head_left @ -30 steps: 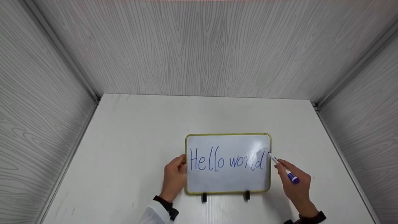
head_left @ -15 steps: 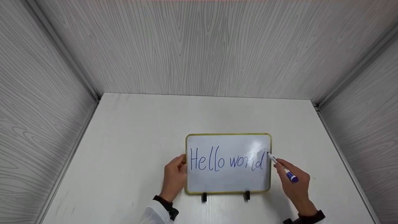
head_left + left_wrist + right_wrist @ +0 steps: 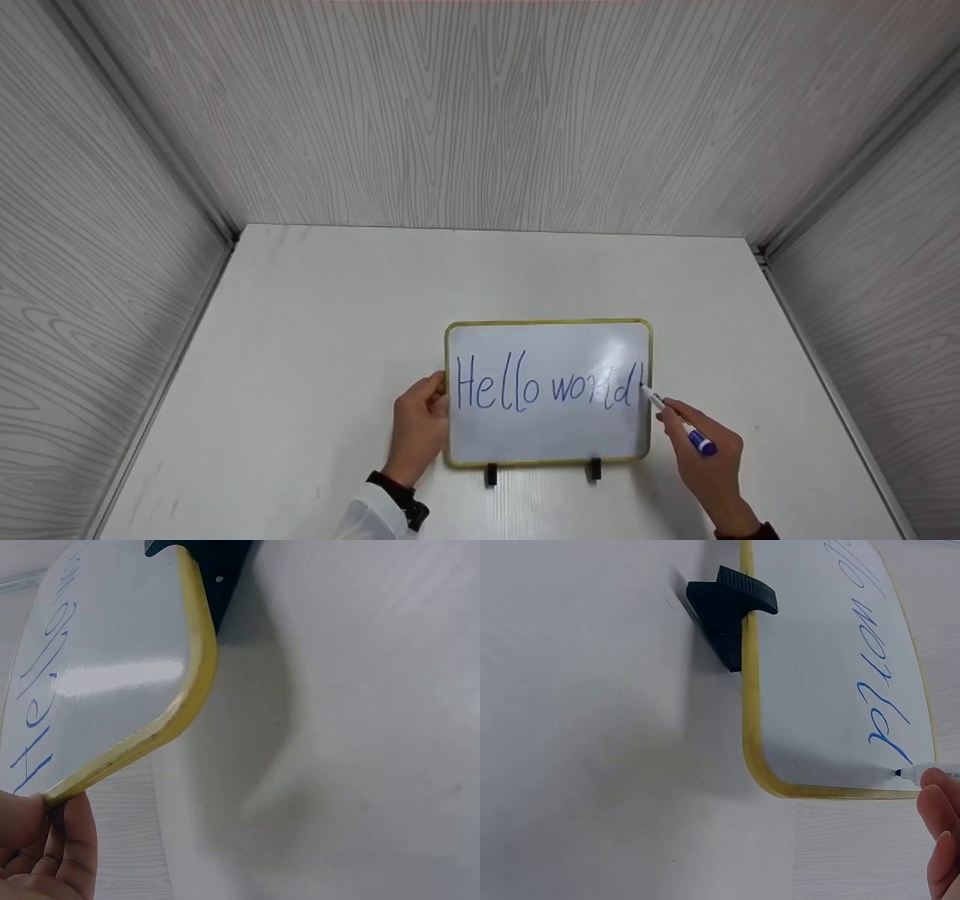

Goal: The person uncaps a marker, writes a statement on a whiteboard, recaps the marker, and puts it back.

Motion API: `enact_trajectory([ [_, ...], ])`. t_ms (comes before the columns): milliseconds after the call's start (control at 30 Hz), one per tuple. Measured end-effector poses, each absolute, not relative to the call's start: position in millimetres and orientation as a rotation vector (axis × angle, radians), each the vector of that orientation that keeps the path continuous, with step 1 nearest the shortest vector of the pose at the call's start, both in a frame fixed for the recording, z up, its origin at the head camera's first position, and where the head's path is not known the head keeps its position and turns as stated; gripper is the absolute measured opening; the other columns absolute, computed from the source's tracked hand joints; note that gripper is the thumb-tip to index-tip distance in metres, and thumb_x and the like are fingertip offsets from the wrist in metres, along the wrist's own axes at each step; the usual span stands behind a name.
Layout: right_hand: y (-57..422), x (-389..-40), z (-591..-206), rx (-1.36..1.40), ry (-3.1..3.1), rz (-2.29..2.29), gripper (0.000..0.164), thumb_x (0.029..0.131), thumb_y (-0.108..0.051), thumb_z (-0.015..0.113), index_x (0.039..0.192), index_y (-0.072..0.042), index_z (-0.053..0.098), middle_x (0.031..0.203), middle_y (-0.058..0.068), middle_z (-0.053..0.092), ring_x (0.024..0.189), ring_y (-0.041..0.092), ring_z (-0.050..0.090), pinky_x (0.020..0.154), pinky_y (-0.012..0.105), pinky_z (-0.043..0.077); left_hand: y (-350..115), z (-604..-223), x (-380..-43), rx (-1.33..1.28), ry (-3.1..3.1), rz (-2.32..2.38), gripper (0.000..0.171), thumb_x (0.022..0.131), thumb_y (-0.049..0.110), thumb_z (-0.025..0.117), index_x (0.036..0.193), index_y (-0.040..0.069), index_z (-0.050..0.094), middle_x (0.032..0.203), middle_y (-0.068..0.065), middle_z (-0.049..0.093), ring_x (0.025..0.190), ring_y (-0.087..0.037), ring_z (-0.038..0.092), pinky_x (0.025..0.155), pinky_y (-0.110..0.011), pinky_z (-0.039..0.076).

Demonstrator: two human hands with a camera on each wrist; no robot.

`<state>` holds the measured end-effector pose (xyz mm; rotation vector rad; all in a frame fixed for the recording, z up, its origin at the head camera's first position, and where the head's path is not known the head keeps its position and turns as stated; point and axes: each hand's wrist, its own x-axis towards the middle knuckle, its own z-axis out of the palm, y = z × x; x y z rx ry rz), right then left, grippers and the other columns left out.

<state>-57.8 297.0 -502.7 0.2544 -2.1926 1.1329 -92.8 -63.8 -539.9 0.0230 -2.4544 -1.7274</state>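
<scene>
A small whiteboard with a yellow frame bears the words "Hello world" in blue, with a short upright stroke after the "d" at its right edge. My left hand pinches the board's left edge between thumb and fingers, as the left wrist view also shows at the yellow frame. In my right hand is a whiteboard marker, white with a purple-blue end. Its dark tip is at the board's surface by the right edge, just beyond the "d" in the right wrist view. My fingers grip the barrel near the tip.
Two black clips hold the board's lower edge and prop it on the white table. Grey wood-grain panels wall in the back and both sides. Dark bands circle both wrists.
The marker tip has moved down along the board's right edge, and a short blue stroke now shows after the "d". My left hand stays on the board's left edge.
</scene>
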Motion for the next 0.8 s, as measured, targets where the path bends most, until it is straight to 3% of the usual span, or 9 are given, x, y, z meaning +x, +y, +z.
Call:
enact_trajectory([
  [400,301.8,-49.8,-530.0,0.069,-2.274,1.167,0.02,0.079,0.012,0.066,0.095,0.002,0.072,0.081,0.013,0.071,0.067,0.001,0.065,0.057,0.012,0.049,-63.4,-541.1,-94.3,0.036,-2.448,-1.699,0.038,0.085,-0.011,0.059,0.118,0.007,0.064,0.091,0.002,0.061,0.079,-0.013,0.055,0.069,-0.028,0.049],
  [567,305.6,-46.6,-540.0,0.159,-2.228,1.148,0.023,0.076,0.017,0.066,0.094,0.005,0.071,0.081,0.018,0.07,0.068,0.007,0.068,0.058,0.013,0.05,-63.7,-540.8,-93.7,0.04,-2.433,-1.73,0.038,0.085,-0.011,0.058,0.118,0.006,0.064,0.092,0.001,0.061,0.08,-0.014,0.055,0.069,-0.029,0.049],
  [800,307.4,-46.1,-542.4,0.195,-2.215,1.131,0.024,0.077,0.013,0.068,0.096,0.0,0.073,0.084,0.014,0.071,0.068,0.012,0.069,0.059,0.014,0.05,-62.1,-539.5,-92.5,0.014,-2.44,-1.743,0.038,0.088,-0.01,0.055,0.122,0.006,0.062,0.094,0.001,0.06,0.082,-0.014,0.055,0.07,-0.028,0.049],
])
